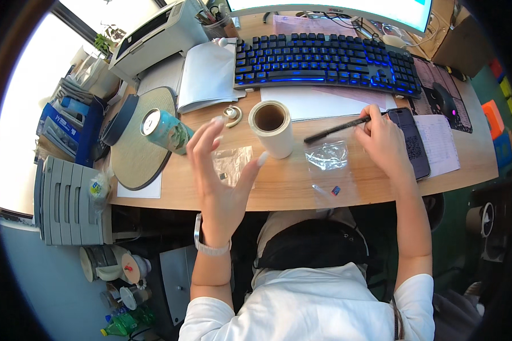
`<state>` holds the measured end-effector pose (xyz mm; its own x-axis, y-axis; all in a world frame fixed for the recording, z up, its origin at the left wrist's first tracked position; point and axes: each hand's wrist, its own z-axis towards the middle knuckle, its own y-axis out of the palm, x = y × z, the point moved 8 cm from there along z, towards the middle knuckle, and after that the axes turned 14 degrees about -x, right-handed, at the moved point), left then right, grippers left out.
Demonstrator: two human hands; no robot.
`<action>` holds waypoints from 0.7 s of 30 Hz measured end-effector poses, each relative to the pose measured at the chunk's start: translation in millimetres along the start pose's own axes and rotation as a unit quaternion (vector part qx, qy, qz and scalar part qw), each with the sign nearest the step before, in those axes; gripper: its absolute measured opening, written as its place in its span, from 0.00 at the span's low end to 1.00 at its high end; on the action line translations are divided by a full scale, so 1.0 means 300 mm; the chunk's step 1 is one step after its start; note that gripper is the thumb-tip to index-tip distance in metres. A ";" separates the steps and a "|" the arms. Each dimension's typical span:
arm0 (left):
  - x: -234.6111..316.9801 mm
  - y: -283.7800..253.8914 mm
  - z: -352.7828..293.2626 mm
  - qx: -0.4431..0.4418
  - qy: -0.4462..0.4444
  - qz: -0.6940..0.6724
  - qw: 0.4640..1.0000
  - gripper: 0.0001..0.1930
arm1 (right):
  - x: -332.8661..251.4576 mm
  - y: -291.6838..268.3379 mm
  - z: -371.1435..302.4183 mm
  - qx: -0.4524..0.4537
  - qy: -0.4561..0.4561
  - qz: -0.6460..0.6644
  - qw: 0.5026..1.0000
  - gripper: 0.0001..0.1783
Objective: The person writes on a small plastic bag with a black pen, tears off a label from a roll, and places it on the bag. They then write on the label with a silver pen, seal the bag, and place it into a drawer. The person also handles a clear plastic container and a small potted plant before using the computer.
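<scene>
While a black pen (331,132) sits pinched in the right hand (378,136), just above and right of center in the frame, the left hand (215,182) is wide open left of center, between a drink can (168,131) and a white roll (277,143) standing upright. Clear plastic bag (327,158) is just below the pen, little card (336,191) in or on it, can't tell which. Phone (411,142) is beside the right hand, keyboard (324,61) up top.
</scene>
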<state>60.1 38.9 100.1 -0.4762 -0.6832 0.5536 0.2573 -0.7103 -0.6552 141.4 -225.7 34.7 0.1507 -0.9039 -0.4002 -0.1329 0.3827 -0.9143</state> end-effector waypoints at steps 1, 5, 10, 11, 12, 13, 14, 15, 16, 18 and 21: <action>-0.014 0.007 0.013 -0.008 -0.003 -0.020 1.000 0.38 | 0.002 0.006 0.021 -0.012 -0.001 -0.010 1.000 0.14; -0.041 0.124 0.066 -0.076 -0.037 -0.131 0.988 0.41 | -0.043 0.001 0.012 -0.042 -0.005 0.043 0.998 0.16; -0.098 0.167 0.105 -0.094 -0.038 -0.220 0.970 0.42 | -0.195 -0.027 -0.073 0.041 -0.185 0.135 0.973 0.25; -0.114 0.159 0.102 -0.057 -0.047 -0.276 0.958 0.42 | -0.243 -0.029 -0.097 0.055 -0.223 0.124 0.965 0.27; -0.123 0.152 0.097 -0.039 -0.061 -0.376 0.924 0.39 | -0.294 -0.029 -0.122 0.067 -0.258 0.116 0.957 0.30; -0.121 0.145 0.087 -0.031 -0.106 -0.463 0.879 0.38 | -0.326 -0.026 -0.135 0.075 -0.270 0.146 0.949 0.31; -0.120 0.143 0.065 -0.020 -0.153 -0.543 0.826 0.37 | -0.363 -0.018 -0.147 0.080 -0.283 0.177 0.939 0.32; -0.122 0.154 0.048 -0.018 -0.171 -0.589 0.790 0.33 | -0.371 -0.015 -0.149 0.074 -0.287 0.210 0.932 0.33; -0.121 0.166 0.026 -0.029 -0.183 -0.601 0.777 0.32 | -0.378 -0.011 -0.154 0.069 -0.288 0.243 0.923 0.34; -0.122 0.185 -0.035 -0.047 -0.208 -0.626 0.750 0.30 | -0.372 0.004 -0.147 0.033 -0.274 0.312 0.909 0.37; -0.090 0.155 -0.048 -0.098 -0.138 -0.588 0.791 0.34 | -0.349 0.063 -0.127 -0.160 -0.226 0.494 0.824 0.36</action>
<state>72.8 26.8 47.1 -0.0808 0.4001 0.9129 -0.3742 -0.8611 0.3443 85.8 -131.3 61.7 0.1542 0.0106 -0.9880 -0.6507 0.7535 -0.0935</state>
